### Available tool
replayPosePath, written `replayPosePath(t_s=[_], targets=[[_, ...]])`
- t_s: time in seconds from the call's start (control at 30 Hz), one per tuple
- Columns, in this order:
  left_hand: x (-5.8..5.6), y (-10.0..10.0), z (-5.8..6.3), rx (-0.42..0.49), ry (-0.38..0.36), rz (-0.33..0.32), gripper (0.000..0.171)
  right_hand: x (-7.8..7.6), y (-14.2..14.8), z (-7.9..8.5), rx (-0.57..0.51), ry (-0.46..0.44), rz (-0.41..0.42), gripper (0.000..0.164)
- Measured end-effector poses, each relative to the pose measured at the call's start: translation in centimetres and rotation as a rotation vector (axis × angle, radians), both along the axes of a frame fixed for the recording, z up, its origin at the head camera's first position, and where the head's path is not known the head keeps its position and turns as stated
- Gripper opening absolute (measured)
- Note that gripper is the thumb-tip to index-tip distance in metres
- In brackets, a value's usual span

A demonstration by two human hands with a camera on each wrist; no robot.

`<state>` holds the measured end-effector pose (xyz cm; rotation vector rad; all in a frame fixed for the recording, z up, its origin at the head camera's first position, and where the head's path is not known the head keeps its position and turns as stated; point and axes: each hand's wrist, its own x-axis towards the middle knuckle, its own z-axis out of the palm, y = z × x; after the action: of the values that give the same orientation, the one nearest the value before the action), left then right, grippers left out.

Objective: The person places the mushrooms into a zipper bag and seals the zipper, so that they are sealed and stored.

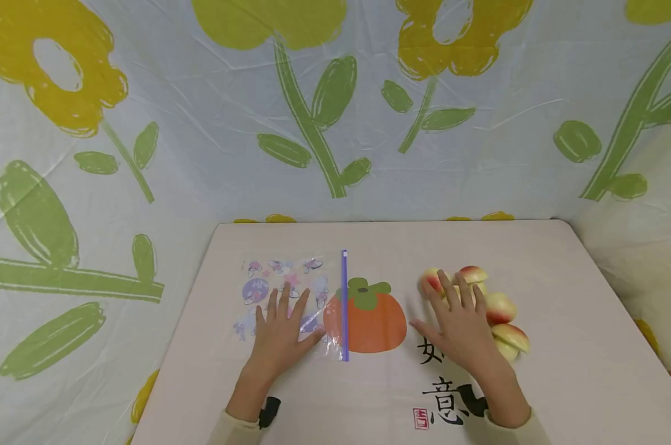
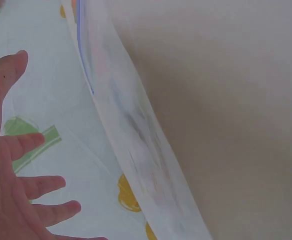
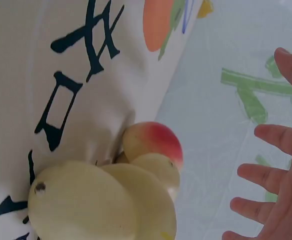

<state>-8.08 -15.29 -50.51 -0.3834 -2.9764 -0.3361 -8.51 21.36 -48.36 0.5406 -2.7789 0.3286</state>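
A clear zip bag (image 1: pixel 332 272) printed with purple and pink figures lies flat on the table, its purple zip strip (image 1: pixel 344 309) facing right. Above it my left hand (image 1: pixel 282 337) is spread, fingers straight; the left wrist view shows the hand (image 2: pixel 11 165) apart from the bag (image 2: pixel 131 120). Several yellow fruits with a red blush (image 1: pixel 501 308), peach-like, sit in a cluster at the right. My right hand (image 1: pixel 463 327) hovers spread over their left side and hides some of them. In the right wrist view its fingers are straight and hold nothing, with fruits (image 3: pixel 86 200) below.
The pale table (image 1: pixel 391 395) bears a printed orange persimmon (image 1: pixel 374 321) and black characters (image 1: pixel 445 402). A cloth with yellow flowers and green leaves (image 1: pixel 335 93) hangs behind and at both sides. Dark bands (image 1: pixel 269 411) are at both wrists.
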Motion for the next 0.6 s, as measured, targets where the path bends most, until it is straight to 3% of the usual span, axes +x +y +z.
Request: replayPosePath(t_s=[0.37, 0.6], targets=[[0.0, 0.7, -0.5, 0.047, -0.003, -0.035, 0.084, 0.3, -2.2, -0.8, 0.027, -0.016, 0.086, 0.074], [-0.4, 0.9, -1.0, 0.056, -0.05, -0.048, 0.081, 0.2, -3.5, -0.9, 0.053, -0.061, 0.122, 0.074]])
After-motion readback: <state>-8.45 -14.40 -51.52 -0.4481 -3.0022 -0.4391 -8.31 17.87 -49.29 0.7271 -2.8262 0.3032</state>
